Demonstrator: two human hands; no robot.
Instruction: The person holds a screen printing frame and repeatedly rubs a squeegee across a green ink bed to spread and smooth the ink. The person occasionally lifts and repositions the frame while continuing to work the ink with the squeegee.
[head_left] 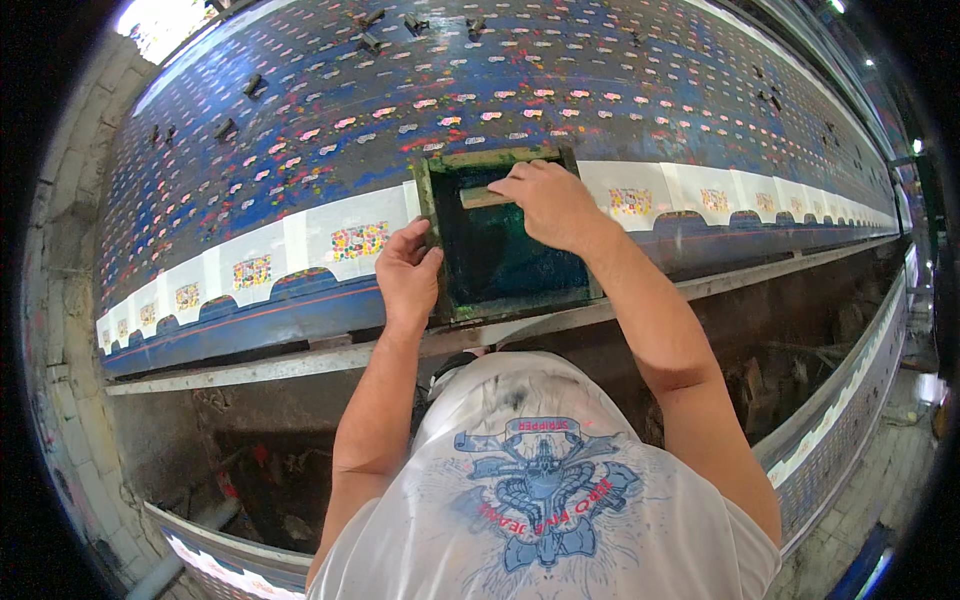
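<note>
Gripping the squeegee (484,196), the right hand (552,207) has its fingers and thumb closed together on one end of the tool, knuckles up. The squeegee lies inside the frame (500,156), toward its far side, with its pale edge running left from the fingertips above the dark blue-green mesh (510,265). The left hand (408,272) is at the frame's left side, fingers curled and thumb a little apart from them, the tips against the wood; whether it clamps the frame or only steadies it, I cannot tell from above.

The frame sits at the near edge of the counter (350,170), around the middle of its length, across the row of white pieces laid along that edge. To its left, the nearest white piece (320,240) bears a multicoloured print, and similar printed ones run on toward the counter's left end. To its right, another white piece (617,178) with a coloured print lies just beside the frame, and the row goes on toward the right end. Notches in the pieces face the near edge.

Farther in, the dark blue counter is covered with rows of small coloured marks, and dark blocks (255,86) are scattered toward the far edge. A pale rail (250,370) runs along the near edge, between the counter and the person's white shirt (450,450).
</note>
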